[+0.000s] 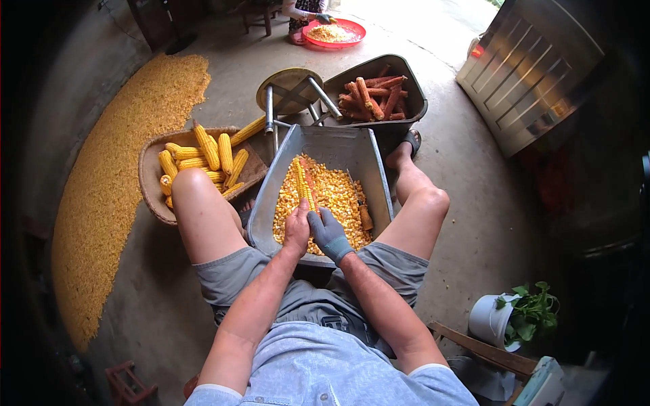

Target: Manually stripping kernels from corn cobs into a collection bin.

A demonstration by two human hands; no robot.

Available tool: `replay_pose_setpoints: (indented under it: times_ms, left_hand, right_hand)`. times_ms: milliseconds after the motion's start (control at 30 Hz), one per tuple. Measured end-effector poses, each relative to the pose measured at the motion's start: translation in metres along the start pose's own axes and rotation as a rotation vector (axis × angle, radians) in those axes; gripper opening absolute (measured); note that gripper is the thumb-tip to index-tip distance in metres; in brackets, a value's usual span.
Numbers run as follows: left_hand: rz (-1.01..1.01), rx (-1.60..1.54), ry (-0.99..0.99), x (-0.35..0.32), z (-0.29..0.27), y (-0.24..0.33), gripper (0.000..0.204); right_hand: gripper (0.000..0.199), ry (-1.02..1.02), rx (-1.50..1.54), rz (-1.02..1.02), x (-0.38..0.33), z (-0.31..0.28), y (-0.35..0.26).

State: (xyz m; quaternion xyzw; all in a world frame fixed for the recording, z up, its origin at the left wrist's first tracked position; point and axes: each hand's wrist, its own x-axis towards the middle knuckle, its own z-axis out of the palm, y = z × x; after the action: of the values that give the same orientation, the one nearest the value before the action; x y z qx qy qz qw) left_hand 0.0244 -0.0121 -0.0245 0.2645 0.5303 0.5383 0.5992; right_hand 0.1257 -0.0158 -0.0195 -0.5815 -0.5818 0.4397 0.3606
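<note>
Dull grey metal trough [352, 152] — knit cloth glove [330, 235], rough concrete floor [467, 176]

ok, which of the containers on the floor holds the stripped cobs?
The dark grey tub ahead of the person's right foot: it holds bare reddish-brown cobs. The woven basket holds whole yellow ears, the metal trough loose kernels.

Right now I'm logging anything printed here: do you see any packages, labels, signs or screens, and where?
Box: lower right corner beside a wooden frame, rectangular, pale teal and white.
Label: upper right, on the grey metal cabinet's corner, small, red-orange.
No signs or screens visible.
</note>
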Motion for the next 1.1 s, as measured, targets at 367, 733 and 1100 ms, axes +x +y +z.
replay_pose_setpoints:
  times_ms: [367,733,1100]
  left_hand:
    - [-0.163,-0.281,-0.026,-0.006,0.013,0.024,0.044]
    - [-0.134,-0.260,0.004,0.002,0.002,0.005,0.046]
    - [-0.087,-0.172,-0.030,0.000,0.011,0.013,0.044]
  right_hand:
    - [0.045,-0.058,0.342,0.227,0.008,-0.013,0.008]
    - [0.038,0.066,-0.097,-0.175,-0.009,0.000,-0.016]
    - [0.025,0.087,-0.238,-0.323,0.005,-0.023,0.009]
